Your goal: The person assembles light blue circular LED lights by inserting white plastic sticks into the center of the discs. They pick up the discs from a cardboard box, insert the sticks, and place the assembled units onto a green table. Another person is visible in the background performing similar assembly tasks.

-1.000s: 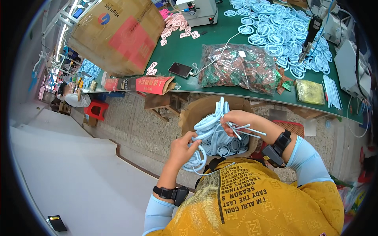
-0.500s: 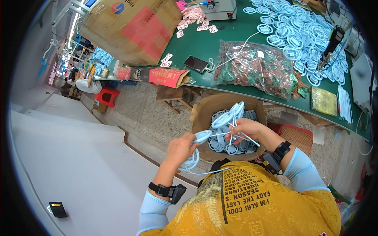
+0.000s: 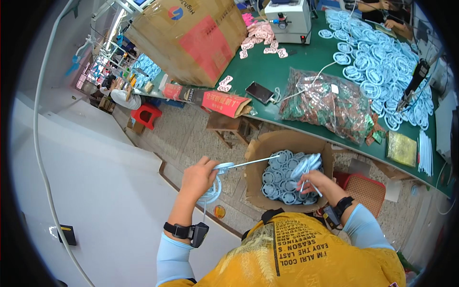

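My left hand (image 3: 198,179) is closed on light blue ring-shaped coils of cord (image 3: 211,192), which hang below the fingers. A thin straight length of the cord stretches from it to the right, toward the carton. My right hand (image 3: 313,182) is closed on a bundle of light blue coiled cord (image 3: 306,165) over the carton's right side, with loose ends sticking out below the fingers. Beneath lies an open cardboard carton (image 3: 253,165) holding many light blue round pieces (image 3: 282,174).
A green table (image 3: 267,111) bears a heap of light blue coils (image 3: 377,62), a plastic bag of brown-green pieces (image 3: 325,105), a phone (image 3: 259,92) and a large carton (image 3: 191,43). A red chair (image 3: 366,191) stands right of the open carton. Another person's hands (image 3: 392,23) show at the far right.
My hands have moved apart: the left went left with its coils, the right shifted slightly right and down with its bundle. The view has shifted, so the table appears farther right.
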